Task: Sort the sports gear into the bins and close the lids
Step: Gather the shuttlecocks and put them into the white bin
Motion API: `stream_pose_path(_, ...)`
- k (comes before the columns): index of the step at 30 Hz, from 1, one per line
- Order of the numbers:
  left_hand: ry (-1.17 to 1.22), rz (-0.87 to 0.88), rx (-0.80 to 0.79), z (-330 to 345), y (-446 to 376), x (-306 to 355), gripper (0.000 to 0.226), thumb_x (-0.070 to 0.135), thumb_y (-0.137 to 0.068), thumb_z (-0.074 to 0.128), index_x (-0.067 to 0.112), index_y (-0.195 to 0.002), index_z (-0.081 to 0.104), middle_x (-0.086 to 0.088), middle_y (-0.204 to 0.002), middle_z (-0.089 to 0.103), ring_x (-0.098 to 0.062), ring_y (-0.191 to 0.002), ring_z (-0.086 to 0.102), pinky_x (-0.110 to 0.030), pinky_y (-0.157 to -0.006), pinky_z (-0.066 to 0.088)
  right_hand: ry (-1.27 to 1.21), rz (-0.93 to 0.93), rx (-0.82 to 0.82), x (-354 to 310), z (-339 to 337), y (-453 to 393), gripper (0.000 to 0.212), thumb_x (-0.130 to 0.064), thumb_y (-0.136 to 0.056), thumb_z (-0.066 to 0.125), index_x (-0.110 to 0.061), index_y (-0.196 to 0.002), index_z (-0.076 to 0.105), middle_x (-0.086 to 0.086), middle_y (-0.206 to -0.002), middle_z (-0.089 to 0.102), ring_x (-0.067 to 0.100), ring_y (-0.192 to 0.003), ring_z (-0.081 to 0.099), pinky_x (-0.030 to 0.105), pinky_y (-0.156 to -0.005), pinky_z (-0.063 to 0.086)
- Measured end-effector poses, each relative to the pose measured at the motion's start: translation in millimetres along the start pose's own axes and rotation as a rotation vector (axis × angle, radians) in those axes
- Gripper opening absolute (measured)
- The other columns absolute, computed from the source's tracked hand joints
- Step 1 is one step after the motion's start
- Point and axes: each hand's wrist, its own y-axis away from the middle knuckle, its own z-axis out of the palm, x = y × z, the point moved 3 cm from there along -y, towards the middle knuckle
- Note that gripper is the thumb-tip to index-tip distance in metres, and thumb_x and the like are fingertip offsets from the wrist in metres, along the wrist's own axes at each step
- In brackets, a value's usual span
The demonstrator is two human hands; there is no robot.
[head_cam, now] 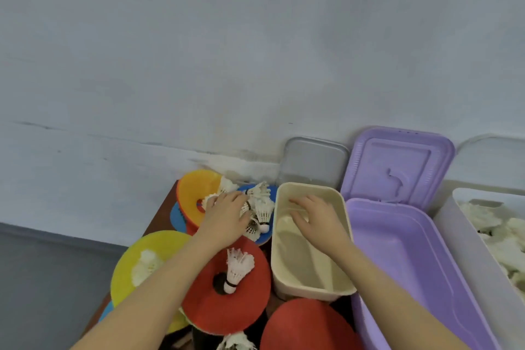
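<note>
The left hand lies over a cluster of white feather shuttlecocks heaped on a blue disc cone and against the orange disc cone at the far end of the pile; its fingers reach forward and down among the feathers, but whether they pinch a shuttlecock cannot be told from here. The right hand is lowered into the cream bin, palm down, fingers spread and relaxed near the bin's far end, with a pale object under them too blurred to identify. A red disc cone sits near the left forearm and carries one shuttlecock lying with its cork base at the cone's centre hole. A yellow disc cone to the left holds another white shuttlecock. A second red cone lies at the near edge, below the cream bin, with a further shuttlecock just left of it. The cones rest on a dark brown table. Just right of the cream bin stands the purple bin, its hinged purple lid raised against the wall. A grey lid leans on the wall behind the cream bin. At the far right, a translucent white bin holds a mass of white shuttlecocks.
</note>
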Motion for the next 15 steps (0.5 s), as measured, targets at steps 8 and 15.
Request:
stream_pose_path(8,0.024,-0.112,-0.081,21,-36,-99,0.044,0.034,-0.096,0.039,0.024,-0.139,0.039,0.005,-0.145,0.037,-0.017,-0.133,0.031,-0.034,-0.106,0.020,0.069,-0.083,-0.201,-50,74,-75,0.043,-0.033,-0.093,0.050,-0.024,-0.135,0.047,-0.004,-0.136,0.049,0.016,-0.127,0.040,0.034,-0.104,0.027)
stream_pose_path(15,0.018,-0.129,-0.192,48,-66,-135,0.049,0.036,-0.095,0.040,0.024,-0.143,0.033,0.003,-0.147,0.035,-0.020,-0.133,0.032,-0.038,-0.105,0.021,0.266,-0.107,-0.488,-50,138,-105,0.073,-0.040,-0.083,0.060,-0.025,-0.145,0.025,-0.003,-0.148,0.035,0.018,-0.138,0.025,0.042,-0.111,0.007)
